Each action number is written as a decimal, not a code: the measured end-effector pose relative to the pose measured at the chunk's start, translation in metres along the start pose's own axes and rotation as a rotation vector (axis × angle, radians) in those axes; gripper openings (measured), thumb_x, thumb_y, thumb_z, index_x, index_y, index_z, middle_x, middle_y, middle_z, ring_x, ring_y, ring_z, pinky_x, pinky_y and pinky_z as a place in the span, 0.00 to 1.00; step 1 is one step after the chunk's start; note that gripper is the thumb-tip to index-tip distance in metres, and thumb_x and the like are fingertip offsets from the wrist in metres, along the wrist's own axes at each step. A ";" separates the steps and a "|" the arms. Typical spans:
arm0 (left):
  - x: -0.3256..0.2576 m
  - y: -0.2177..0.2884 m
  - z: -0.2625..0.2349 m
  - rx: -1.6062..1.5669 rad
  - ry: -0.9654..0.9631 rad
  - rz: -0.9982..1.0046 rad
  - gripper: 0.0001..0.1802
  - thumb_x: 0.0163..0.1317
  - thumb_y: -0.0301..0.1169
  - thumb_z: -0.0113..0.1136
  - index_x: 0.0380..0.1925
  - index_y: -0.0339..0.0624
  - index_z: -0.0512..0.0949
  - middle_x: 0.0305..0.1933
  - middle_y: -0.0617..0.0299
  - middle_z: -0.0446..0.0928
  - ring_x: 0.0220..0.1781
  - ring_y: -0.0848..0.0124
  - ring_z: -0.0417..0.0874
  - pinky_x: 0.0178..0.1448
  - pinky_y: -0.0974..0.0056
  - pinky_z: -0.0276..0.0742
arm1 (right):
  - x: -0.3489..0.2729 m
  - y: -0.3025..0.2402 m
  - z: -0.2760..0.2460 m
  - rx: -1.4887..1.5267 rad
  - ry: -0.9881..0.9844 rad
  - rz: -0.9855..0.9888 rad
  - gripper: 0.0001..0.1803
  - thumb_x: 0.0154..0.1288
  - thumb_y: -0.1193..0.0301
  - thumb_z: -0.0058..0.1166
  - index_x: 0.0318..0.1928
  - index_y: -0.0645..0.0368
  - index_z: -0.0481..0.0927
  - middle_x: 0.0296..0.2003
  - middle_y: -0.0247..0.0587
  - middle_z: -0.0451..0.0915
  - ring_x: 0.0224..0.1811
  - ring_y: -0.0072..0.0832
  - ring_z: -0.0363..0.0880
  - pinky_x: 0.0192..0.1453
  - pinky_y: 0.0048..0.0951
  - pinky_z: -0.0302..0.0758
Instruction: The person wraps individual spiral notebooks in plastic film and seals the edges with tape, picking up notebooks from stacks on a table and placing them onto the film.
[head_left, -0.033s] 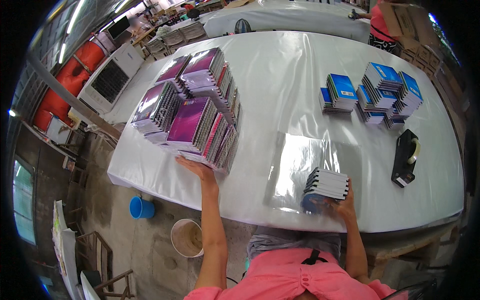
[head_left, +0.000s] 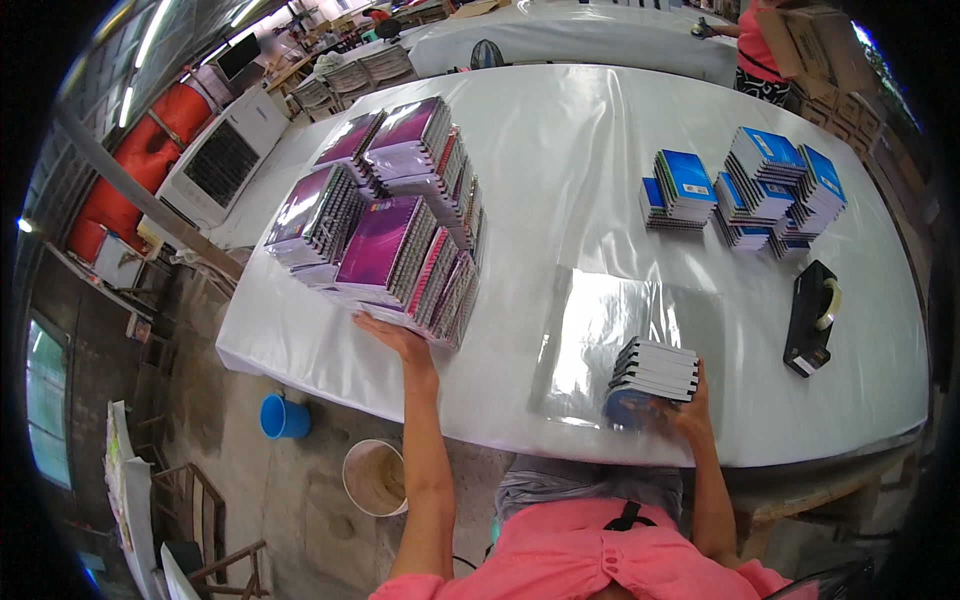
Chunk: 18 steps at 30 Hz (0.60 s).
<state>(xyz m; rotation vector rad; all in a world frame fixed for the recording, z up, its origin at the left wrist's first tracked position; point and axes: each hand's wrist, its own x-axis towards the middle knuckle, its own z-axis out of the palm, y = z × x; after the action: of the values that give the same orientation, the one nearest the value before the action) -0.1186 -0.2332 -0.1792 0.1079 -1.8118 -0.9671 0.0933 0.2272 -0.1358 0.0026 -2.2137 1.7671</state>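
Closest to my lens, below the pink shirt-front, I have the right hand (head_left: 690, 412) gripping a short stack of spiral-bound notebooks with white page edges and black binding (head_left: 655, 372), thumb along its right side and fingers bent at its near edge. That stack sits by the table's near edge, over a flat sheet of clear, glossy plastic (head_left: 580, 345); I can't tell whether its underside bears on the sheet. To the left, I see the left hand (head_left: 395, 338) open, fingers stretched out against the near bottom edge of a large block of purple spiral notebooks in shiny wrap (head_left: 378, 250). On the floor on that side stand a round white bucket (head_left: 375, 478) and a blue plastic bucket (head_left: 284, 416). Farther over the white-covered table (head_left: 540, 190), I find a black tape dispenser with a pale roll (head_left: 808, 325) on the right, and beyond it several piles of blue-covered spiral notebooks (head_left: 768, 185). Past the far edge, I make out a co-worker in a pink top (head_left: 760, 45) beside brown cardboard boxes (head_left: 825, 50).
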 end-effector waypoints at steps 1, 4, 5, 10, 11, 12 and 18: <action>0.005 -0.004 -0.001 0.026 0.015 0.022 0.38 0.75 0.46 0.36 0.72 0.34 0.37 0.76 0.35 0.35 0.78 0.43 0.39 0.78 0.44 0.34 | 0.000 0.000 0.002 0.021 0.003 -0.015 0.48 0.39 0.62 0.79 0.58 0.58 0.62 0.45 0.42 0.77 0.49 0.32 0.79 0.54 0.32 0.76; 0.013 -0.009 -0.001 -0.337 0.011 -0.204 0.38 0.75 0.46 0.36 0.72 0.33 0.37 0.76 0.35 0.35 0.78 0.44 0.37 0.79 0.45 0.33 | 0.002 -0.007 0.003 -0.122 -0.042 -0.063 0.48 0.39 0.64 0.79 0.59 0.57 0.62 0.45 0.41 0.78 0.48 0.32 0.79 0.54 0.32 0.76; 0.012 -0.004 0.004 -0.247 -0.017 -0.127 0.38 0.75 0.47 0.34 0.72 0.33 0.37 0.76 0.36 0.34 0.78 0.46 0.36 0.79 0.47 0.32 | 0.001 -0.005 0.000 -0.131 -0.033 -0.062 0.48 0.39 0.64 0.79 0.59 0.57 0.62 0.45 0.41 0.78 0.48 0.32 0.79 0.54 0.32 0.76; 0.023 0.008 0.018 -0.168 -0.154 -0.146 0.37 0.75 0.50 0.28 0.72 0.33 0.39 0.77 0.39 0.32 0.79 0.49 0.33 0.79 0.50 0.29 | 0.003 -0.009 -0.002 -0.034 -0.037 0.008 0.47 0.38 0.68 0.79 0.58 0.57 0.62 0.44 0.40 0.78 0.48 0.31 0.79 0.54 0.32 0.76; 0.025 0.007 0.021 -0.217 -0.149 -0.197 0.37 0.75 0.51 0.25 0.72 0.33 0.40 0.77 0.40 0.31 0.79 0.50 0.32 0.79 0.50 0.28 | 0.004 -0.010 -0.001 -0.031 -0.034 0.009 0.47 0.38 0.68 0.79 0.58 0.57 0.62 0.44 0.40 0.78 0.48 0.31 0.79 0.54 0.32 0.76; 0.025 0.006 0.025 -0.244 -0.149 -0.223 0.37 0.75 0.51 0.24 0.72 0.33 0.40 0.77 0.41 0.30 0.79 0.51 0.32 0.79 0.51 0.27 | 0.005 -0.012 0.000 -0.030 -0.035 0.018 0.48 0.38 0.68 0.79 0.58 0.57 0.62 0.44 0.40 0.78 0.48 0.31 0.78 0.54 0.32 0.76; 0.021 -0.023 0.062 -0.090 -0.142 -0.207 0.39 0.75 0.54 0.21 0.73 0.34 0.38 0.78 0.43 0.28 0.80 0.54 0.32 0.80 0.53 0.29 | 0.007 -0.017 -0.006 -0.129 -0.062 -0.029 0.48 0.38 0.68 0.80 0.58 0.57 0.61 0.45 0.40 0.78 0.48 0.31 0.79 0.54 0.32 0.76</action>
<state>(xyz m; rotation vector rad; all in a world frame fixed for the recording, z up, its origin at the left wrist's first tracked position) -0.1866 -0.2241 -0.1872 0.1773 -1.9099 -1.2271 0.0911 0.2300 -0.1166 0.0608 -2.3556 1.6267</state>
